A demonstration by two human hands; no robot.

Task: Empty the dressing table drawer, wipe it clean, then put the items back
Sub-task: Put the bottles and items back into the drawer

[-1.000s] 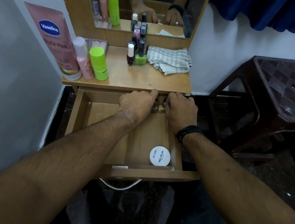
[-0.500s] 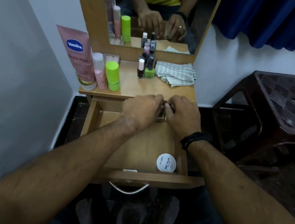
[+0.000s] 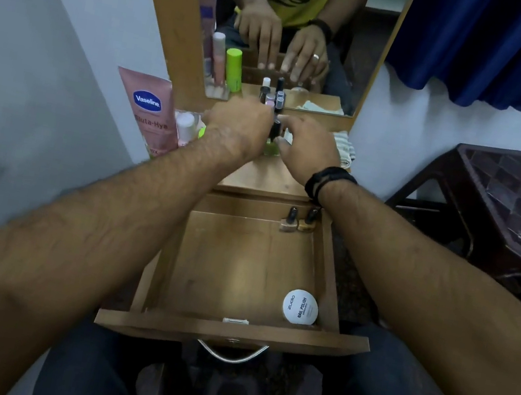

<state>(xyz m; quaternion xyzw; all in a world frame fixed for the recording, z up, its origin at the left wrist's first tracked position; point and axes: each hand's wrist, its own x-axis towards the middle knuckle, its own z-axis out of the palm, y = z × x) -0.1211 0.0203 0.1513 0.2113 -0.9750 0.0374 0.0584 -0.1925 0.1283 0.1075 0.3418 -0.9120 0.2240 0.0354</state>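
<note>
The drawer (image 3: 240, 263) stands pulled out and is not yet empty: two small bottles (image 3: 298, 221) stand upright at its far right corner, touching each other, and a white tin (image 3: 300, 306) lies at its near right corner. Both hands are up over the tabletop (image 3: 266, 177) among the bottle cluster (image 3: 274, 99). The left hand (image 3: 242, 126) is knuckles-up; I cannot tell what its fingers hold. The right hand (image 3: 307, 148) has curled fingers near a dark-capped green bottle (image 3: 273, 140), but a pinch cannot be confirmed. Advice: set each bottle down upright, clear of its neighbours, then clear the drawer's far corner before the tin. The cloth (image 3: 344, 146) is mostly hidden behind the right hand. The cluster is blurred, so no count. The Vaseline tube (image 3: 148, 115) stands far left against the wall.
</note>
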